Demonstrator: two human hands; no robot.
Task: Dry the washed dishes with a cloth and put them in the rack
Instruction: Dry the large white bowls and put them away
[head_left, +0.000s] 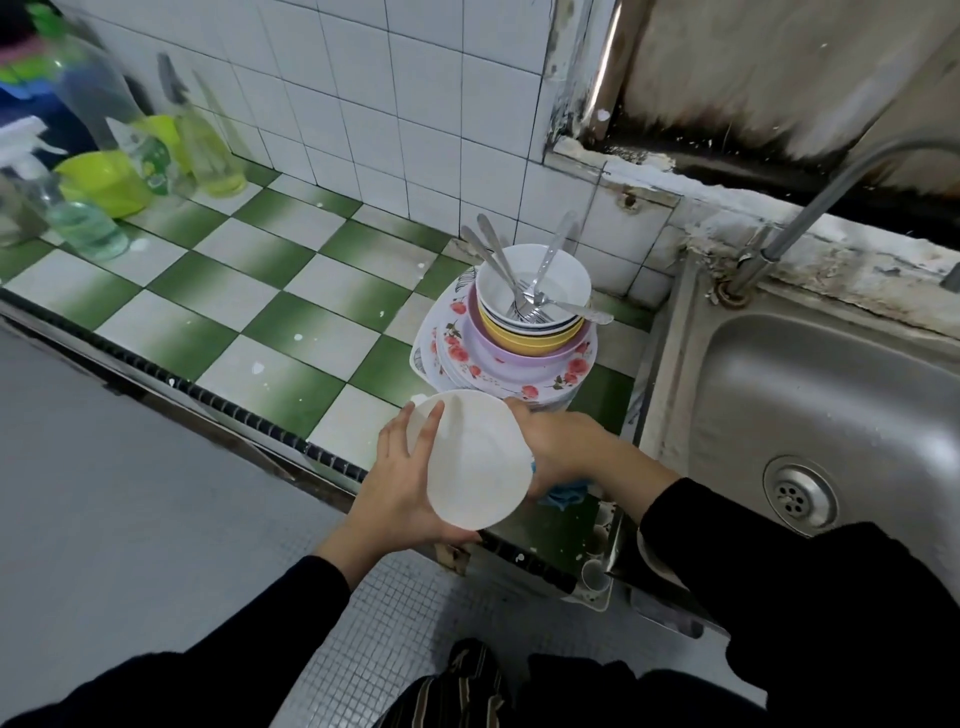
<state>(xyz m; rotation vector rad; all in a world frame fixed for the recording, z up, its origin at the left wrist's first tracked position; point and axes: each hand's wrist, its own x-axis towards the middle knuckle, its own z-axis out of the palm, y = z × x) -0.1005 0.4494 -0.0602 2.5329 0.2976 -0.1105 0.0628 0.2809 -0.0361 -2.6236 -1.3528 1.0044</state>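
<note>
left hand (400, 483) cups a white bowl (475, 457) from below at the counter's (270, 332) front edge, fingers spread over its rim; right hand (563, 447) presses a blue cloth (563, 493) against its far side, fingers curled. stacked dishes (509, 338) stand behind.

Evenly lit, soft and fairly dim, with no hard shadows. Mild glare on the stainless steel sink basin (810, 405) at right and on the white wall tiles (415, 104). Clear plastic bottles (88, 156) at upper left smeared by blur. Strong wide-angle bending toward the edges; centre reasonably sharp.
</note>
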